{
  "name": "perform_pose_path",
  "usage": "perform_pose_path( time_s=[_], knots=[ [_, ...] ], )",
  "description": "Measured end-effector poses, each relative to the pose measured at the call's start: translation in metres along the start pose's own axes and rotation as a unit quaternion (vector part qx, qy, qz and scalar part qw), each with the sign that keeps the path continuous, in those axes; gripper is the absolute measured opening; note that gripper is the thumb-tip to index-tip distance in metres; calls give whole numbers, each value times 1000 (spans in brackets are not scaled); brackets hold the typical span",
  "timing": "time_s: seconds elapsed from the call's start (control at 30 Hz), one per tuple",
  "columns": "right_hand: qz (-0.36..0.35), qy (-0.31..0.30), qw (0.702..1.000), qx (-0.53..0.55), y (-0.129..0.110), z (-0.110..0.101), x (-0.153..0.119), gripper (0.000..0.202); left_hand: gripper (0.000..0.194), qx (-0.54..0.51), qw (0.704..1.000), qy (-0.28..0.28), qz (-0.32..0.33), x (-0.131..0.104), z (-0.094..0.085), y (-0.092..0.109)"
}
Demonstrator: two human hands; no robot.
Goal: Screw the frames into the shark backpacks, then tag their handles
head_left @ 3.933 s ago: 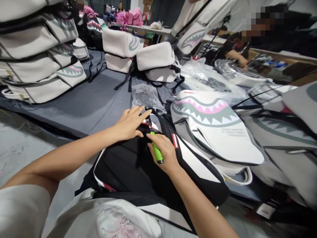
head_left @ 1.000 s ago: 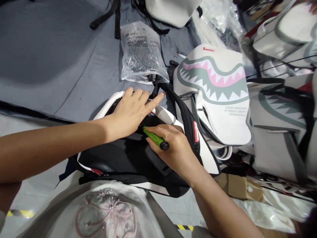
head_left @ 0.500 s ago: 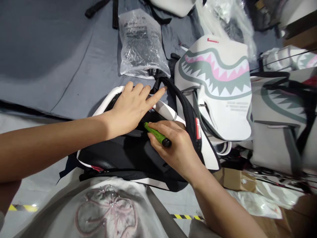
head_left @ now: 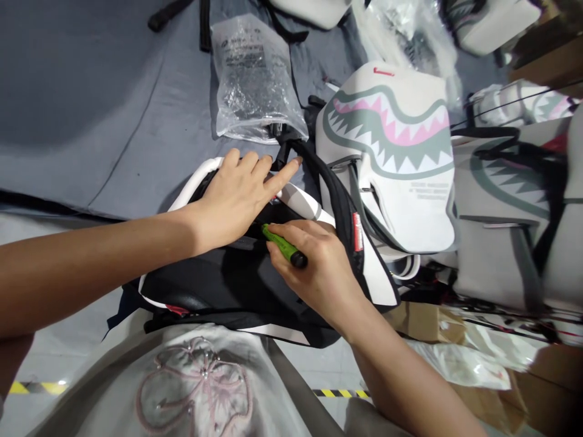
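Observation:
A black and white backpack (head_left: pixel 204 276) lies in front of me at the edge of the grey-covered table. My left hand (head_left: pixel 237 194) rests on its upper part with the fingers spread, the index finger reaching toward the black strap. In my right hand (head_left: pixel 314 258) is a green marker (head_left: pixel 283 244) with a black end, pinched between thumb and fingers. The marker's far end points into the dark part of the backpack, just below my left hand; its tip is hidden.
A clear plastic bag (head_left: pixel 255 79) lies beyond the backpack on the grey cloth (head_left: pixel 82 109). White backpacks with a shark-mouth print (head_left: pixel 396 152) are on the right. Cardboard boxes (head_left: pixel 419 321) and plastic wrap sit low at the right.
The view has shifted slightly, so the bags on the right appear further left. Both hands keep nearly the same pose on the backpack, and the marker is still in my right hand.

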State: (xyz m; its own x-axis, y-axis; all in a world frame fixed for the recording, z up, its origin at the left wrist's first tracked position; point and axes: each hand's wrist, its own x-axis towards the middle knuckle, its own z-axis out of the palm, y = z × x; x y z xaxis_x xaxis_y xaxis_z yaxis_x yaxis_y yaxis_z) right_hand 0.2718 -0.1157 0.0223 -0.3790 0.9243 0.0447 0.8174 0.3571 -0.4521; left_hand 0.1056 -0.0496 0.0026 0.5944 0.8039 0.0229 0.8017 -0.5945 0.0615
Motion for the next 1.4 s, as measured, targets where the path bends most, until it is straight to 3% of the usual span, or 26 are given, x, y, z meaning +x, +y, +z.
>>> perform_pose_path(
  time_s=[0.1, 0.83, 0.97, 1.4],
  knots=[
    [-7, -22, 1000, 3, -1, -1, 1, 21, 81, -3, 1000, -1, -5, 0, 1, 0],
    [42, 25, 998, 30, -5, 7, -2, 18, 86, -53, 998, 2, -17, -2, 1, 1],
    [35, 2, 999, 32, -4, 3, -2, 19, 89, -68, 997, -2, -21, -2, -1, 2],
    [31, 9, 998, 45, -6, 6, -4, 20, 88, -44, 999, -9, -20, -4, -4, 3]
  ],
)
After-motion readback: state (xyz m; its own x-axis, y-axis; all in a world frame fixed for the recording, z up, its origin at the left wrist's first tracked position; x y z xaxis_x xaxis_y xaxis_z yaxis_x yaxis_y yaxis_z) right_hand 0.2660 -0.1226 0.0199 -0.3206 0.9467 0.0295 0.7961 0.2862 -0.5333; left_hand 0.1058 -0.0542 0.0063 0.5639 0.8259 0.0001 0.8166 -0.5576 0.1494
